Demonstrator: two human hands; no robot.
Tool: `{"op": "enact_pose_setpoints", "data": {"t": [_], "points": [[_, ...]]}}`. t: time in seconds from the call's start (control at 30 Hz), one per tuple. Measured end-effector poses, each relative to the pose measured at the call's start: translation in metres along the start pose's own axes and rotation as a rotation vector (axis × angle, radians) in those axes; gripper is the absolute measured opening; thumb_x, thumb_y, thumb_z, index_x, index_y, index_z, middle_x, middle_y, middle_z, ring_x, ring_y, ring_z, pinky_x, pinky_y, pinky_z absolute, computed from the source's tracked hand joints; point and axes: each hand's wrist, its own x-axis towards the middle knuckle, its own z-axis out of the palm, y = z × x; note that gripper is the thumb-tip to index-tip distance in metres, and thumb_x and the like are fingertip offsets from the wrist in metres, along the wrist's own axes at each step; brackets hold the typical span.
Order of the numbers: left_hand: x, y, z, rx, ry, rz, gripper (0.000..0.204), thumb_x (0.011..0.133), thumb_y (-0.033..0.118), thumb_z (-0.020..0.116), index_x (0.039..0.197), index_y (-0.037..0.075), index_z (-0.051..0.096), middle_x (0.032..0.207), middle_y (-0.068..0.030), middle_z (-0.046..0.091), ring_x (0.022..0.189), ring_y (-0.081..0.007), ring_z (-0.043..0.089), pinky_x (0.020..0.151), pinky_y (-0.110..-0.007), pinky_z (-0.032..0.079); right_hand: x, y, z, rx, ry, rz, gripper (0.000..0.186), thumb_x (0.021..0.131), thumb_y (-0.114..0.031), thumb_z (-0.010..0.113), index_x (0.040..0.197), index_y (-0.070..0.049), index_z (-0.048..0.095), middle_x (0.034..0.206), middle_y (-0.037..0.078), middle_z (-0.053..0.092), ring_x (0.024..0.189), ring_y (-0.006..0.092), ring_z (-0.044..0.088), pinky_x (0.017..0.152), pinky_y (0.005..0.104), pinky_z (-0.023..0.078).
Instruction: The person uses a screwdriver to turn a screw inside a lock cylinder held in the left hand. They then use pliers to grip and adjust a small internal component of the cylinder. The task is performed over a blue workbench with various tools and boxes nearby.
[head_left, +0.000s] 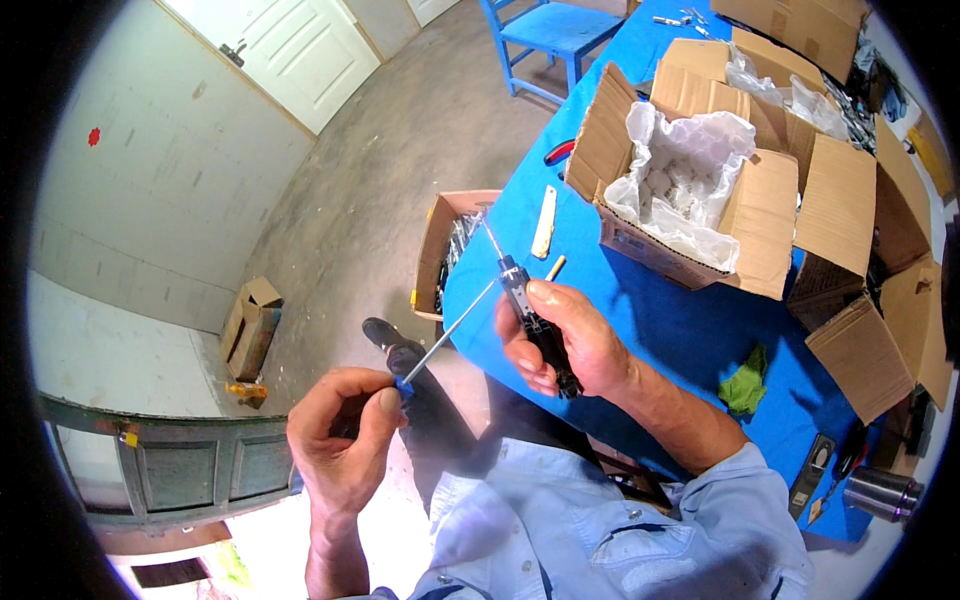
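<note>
In the head view, a screwdriver (440,345) is gripped by the left hand (345,428), its blue handle pinched between thumb and curled fingers. Its slim, straight metal shaft is slanted up toward the right hand (592,345); whether the mechanism is touched by the tip cannot be told. The mechanism (549,345), a long, black, blocky body with stepped edges and grey patches, is held tilted in the right hand, with the thumb laid along one side and the fingers wrapped around the other. A thin, pale rod (493,236) is thrust out from its upper end. Both are held above the near edge of the table, which is covered in smooth, matte blue (690,335).

On the blue surface, a flat, pale strip (545,222) and a short tan stick (557,267) are laid near the right hand. Farther off, a brown carton (765,225) is seen with its stiff flaps spread, lined with crinkled, translucent plastic (715,140). At the right, a crumpled green rag (743,380) and a shiny, rounded metal cylinder (882,494) are placed. Beside the table, a bin (428,265) is filled with slender, glinting metal parts (462,245).
</note>
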Motion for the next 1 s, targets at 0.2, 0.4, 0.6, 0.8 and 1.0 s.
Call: {"op": "enact_pose_setpoints", "data": {"t": [0.2, 0.4, 0.6, 0.8, 1.0], "points": [[-0.002, 0.003, -0.002, 0.055, -0.004, 0.007, 0.007, 0.093, 0.001, 0.068, 0.099, -0.002, 0.068, 0.087, -0.0070, 0.069, 0.069, -0.0079, 0.068, 0.052, -0.019, 0.048, 0.000, -0.003, 0.002, -0.201, 0.011, -0.041, 0.045, 0.112, -0.039, 0.033, 0.118, 0.000, 0.054, 0.065, 0.005, 0.053, 0.045, 0.0100, 0.046, 0.040, 0.0246, 0.040], [-0.003, 0.005, -0.003, 0.118, -0.013, 0.035, 0.013, 0.089, 0.000, 0.071, 0.101, -0.001, 0.069, 0.091, -0.0045, 0.068, 0.072, -0.0054, 0.062, 0.062, -0.020, 0.048, 0.000, -0.003, 0.007, -0.281, 0.025, -0.116, 0.051, 0.112, -0.035, 0.032, 0.146, 0.001, 0.043, 0.070, 0.006, 0.056, 0.050, 0.0080, 0.047, 0.044, 0.0226, 0.041], [-0.005, 0.009, -0.001, 0.165, 0.009, 0.006, 0.022, 0.085, 0.002, 0.074, 0.106, -0.002, 0.069, 0.094, -0.0037, 0.068, 0.074, -0.0062, 0.062, 0.065, -0.019, 0.049, 0.002, 0.005, 0.002, -0.184, -0.015, -0.136, 0.047, 0.112, -0.030, 0.039, 0.146, 0.002, 0.044, 0.088, 0.007, 0.062, 0.060, 0.0078, 0.053, 0.050, 0.0221, 0.044], [-0.008, 0.001, -0.004, 0.272, -0.040, 0.107, 0.025, 0.082, 0.003, 0.075, 0.107, -0.001, 0.070, 0.093, -0.0057, 0.068, 0.077, -0.0077, 0.065, 0.065, -0.019, 0.051, 0.002, 0.004, 0.002, -0.161, -0.040, -0.151, 0.037, 0.111, -0.021, 0.041, 0.139, 0.002, 0.049, 0.096, 0.005, 0.062, 0.064, 0.0058, 0.054, 0.055, 0.0197, 0.045], [-0.009, -0.003, -0.005, 0.287, -0.037, 0.131, 0.023, 0.083, 0.003, 0.074, 0.106, -0.001, 0.070, 0.090, -0.0054, 0.067, 0.072, -0.0072, 0.064, 0.063, -0.019, 0.050, 0.001, 0.004, 0.002, -0.179, -0.034, -0.161, 0.037, 0.111, -0.021, 0.043, 0.139, 0.002, 0.050, 0.096, 0.005, 0.062, 0.066, 0.0057, 0.054, 0.057, 0.0198, 0.045]]}}
